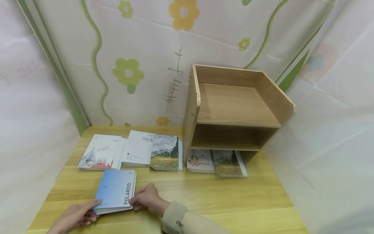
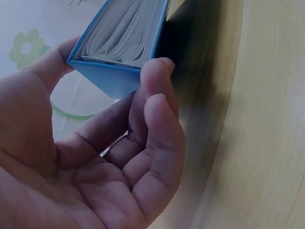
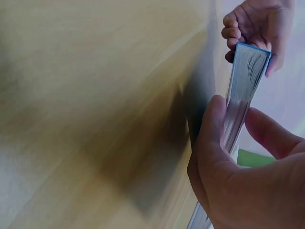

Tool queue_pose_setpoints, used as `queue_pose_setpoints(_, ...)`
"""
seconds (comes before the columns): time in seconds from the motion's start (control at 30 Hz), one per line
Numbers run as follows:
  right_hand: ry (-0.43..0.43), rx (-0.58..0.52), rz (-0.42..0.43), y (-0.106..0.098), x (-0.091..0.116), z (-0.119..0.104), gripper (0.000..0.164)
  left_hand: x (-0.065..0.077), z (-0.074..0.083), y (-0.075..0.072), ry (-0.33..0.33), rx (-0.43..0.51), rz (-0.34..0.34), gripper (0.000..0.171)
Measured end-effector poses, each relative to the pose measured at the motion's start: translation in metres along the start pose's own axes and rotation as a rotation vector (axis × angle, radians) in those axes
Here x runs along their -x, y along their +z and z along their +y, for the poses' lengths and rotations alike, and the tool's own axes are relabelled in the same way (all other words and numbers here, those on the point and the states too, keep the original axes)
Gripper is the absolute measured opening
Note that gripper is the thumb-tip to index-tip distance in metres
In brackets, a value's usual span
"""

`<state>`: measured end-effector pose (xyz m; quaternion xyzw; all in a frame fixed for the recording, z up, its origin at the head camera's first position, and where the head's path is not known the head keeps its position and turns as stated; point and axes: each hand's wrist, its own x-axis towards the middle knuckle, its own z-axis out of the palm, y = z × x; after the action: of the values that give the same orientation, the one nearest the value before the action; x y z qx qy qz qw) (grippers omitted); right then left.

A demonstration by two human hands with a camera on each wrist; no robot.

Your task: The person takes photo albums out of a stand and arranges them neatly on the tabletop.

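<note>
Holding the blue POLAROID album by its near corners, 2 hands are keeping it cover up over the near left of the worktop, its near edge raised; whether the far edge is touching cannot be told. The left hand is pinching the left corner, thumb on the cover, fingers curling underneath. The right hand is pinching the right corner, its thumb and fingers parted only by the album's thickness. Just beyond, a tent-picture album, a white lettered album and a landscape album are lying in a row. Further right, a wooden shelf unit is standing, 2 more albums jutting from its bottom opening. Behind, a flowered curtain is hanging.
</note>
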<state>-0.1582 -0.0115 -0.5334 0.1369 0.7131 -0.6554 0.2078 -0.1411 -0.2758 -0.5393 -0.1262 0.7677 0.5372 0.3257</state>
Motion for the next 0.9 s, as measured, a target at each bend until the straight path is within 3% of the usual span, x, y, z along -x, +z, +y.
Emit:
queue_pose_setpoints(0.3,-0.011,0.049,0.022,0.005,0.000,-0.001,0.017,-0.001,0.004,0.002,0.023,-0.122,0.069,0.065)
queue_pose_setpoints(0.9,-0.028,0.110,0.039,0.011,-0.004,-0.002,0.022,-0.002,0.003,0.005,-0.071,-0.062,0.155,0.070)
